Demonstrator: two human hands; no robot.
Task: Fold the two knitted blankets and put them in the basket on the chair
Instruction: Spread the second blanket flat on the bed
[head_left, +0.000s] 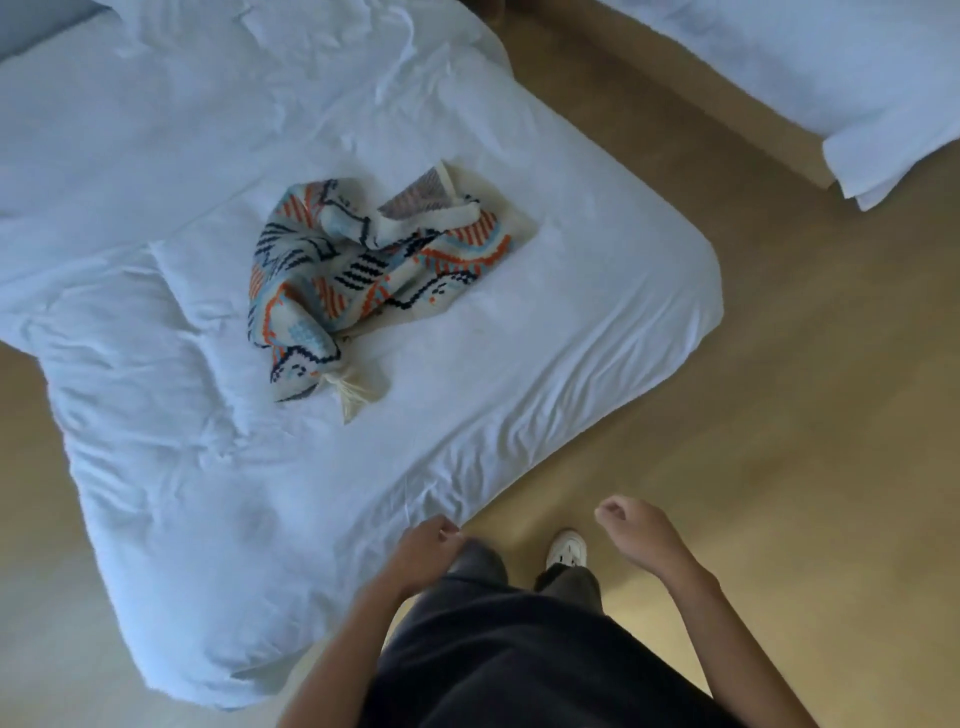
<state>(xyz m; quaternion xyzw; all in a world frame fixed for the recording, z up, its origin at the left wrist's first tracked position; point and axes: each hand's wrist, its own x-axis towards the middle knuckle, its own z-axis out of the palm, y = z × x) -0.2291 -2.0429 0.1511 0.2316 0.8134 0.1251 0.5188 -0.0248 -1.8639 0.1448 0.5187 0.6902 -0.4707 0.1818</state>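
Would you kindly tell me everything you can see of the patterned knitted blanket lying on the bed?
The cream knitted blanket carries a chunky pattern in orange, pale blue and navy. It lies unfolded, crumpled in a loose heap, on the white bed sheet. A cream tassel trails from its nearest corner. Only the sheet touches it.

a white fitted sheet (571, 322) covers the mattress of the near bed, creased toward its rounded corner. a rumpled white duvet (156, 467) lies pushed across the left side and hangs over the edge down to the tan floor (779, 415). a second bed with white bedding (831, 78) stands at the upper right, well apart. a white sneaker (567, 550) rests on the floor just beside the near bed.
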